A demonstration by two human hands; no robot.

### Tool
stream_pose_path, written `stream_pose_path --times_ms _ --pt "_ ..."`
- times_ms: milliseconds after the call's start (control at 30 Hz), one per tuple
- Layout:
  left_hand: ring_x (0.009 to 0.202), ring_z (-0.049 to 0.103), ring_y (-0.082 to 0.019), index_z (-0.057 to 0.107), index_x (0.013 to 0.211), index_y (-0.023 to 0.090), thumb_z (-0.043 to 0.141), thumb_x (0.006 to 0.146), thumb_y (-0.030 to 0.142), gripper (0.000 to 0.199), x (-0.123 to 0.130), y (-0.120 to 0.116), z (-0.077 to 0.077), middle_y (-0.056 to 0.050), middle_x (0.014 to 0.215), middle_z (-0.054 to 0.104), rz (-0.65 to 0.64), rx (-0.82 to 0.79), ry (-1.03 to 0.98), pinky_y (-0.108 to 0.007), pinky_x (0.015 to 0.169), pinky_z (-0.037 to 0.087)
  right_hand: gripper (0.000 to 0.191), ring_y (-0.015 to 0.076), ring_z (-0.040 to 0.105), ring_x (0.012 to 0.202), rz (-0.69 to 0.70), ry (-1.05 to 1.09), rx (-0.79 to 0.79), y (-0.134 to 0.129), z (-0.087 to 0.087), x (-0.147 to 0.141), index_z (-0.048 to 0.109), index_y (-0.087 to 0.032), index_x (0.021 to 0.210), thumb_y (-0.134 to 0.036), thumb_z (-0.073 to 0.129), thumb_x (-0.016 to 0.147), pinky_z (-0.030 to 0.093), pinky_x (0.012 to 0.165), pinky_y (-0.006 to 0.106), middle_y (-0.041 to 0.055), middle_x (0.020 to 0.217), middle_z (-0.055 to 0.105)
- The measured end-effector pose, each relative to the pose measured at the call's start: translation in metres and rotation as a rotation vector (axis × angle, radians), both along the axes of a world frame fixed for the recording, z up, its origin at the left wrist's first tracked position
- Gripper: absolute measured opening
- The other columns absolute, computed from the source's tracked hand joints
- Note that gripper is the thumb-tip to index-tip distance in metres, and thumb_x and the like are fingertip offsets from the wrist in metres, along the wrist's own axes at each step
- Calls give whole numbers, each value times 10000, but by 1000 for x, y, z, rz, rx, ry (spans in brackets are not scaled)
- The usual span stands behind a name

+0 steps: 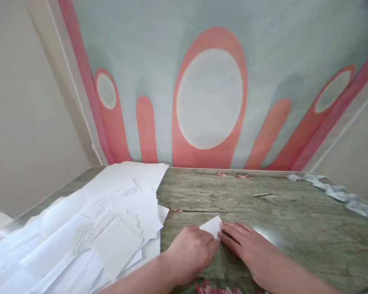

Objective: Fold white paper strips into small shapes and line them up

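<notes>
A small folded piece of white paper lies on the wood-patterned tabletop, between my two hands. My left hand is curled over its near left part, with the fingers bent and pressed on it. The fingertips of my right hand touch the paper's right edge; those fingers are stretched out, with a gap between two of them. Part of the paper is hidden under my left hand.
A heap of loose white paper sheets, some printed, covers the table's left side. Small folded paper pieces line the far right edge. Behind the wood-patterned tabletop stands a wall panel with pink shapes.
</notes>
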State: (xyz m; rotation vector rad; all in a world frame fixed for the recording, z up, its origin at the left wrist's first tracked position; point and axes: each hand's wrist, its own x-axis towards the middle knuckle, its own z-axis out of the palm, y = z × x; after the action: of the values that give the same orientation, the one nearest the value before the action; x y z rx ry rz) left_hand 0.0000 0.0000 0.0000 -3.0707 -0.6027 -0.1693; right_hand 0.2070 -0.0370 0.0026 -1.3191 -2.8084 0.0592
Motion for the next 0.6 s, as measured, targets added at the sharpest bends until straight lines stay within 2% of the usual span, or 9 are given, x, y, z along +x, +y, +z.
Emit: stream_pose_path --times_ms 133,300,467,600 --pt "749 614 -164 595 918 175 431 884 187 168 -1 8 -8 -29 832 655 123 -136 -182 -250 683 474 524 267 458 1176 16 7 39 1 -6 2 502 -119 1255 -24 407 749 394 977 434 135 1302 498" --pt "819 607 -128 649 861 197 502 877 219 150 1 13 -14 -7 921 659 224 -321 -406 -203 754 448 559 230 465 1155 14 64 55 1 -8 6 490 -176 1263 8 409 741 384 983 396 92 1276 521" --pt "815 583 -131 648 826 192 533 857 199 119 3 17 -11 -3 854 636 281 -452 -462 -205 749 435 558 222 466 1127 28 97 68 2 -12 9 483 -208 1263 3 426 749 379 969 398 83 1264 519" --pt "814 569 -141 626 805 192 528 853 193 109 3 18 -11 -1 821 621 310 -474 -453 -217 745 427 551 219 457 1128 52 125 99 3 -16 10 482 -222 1261 -3 436 758 376 960 394 80 1255 523"
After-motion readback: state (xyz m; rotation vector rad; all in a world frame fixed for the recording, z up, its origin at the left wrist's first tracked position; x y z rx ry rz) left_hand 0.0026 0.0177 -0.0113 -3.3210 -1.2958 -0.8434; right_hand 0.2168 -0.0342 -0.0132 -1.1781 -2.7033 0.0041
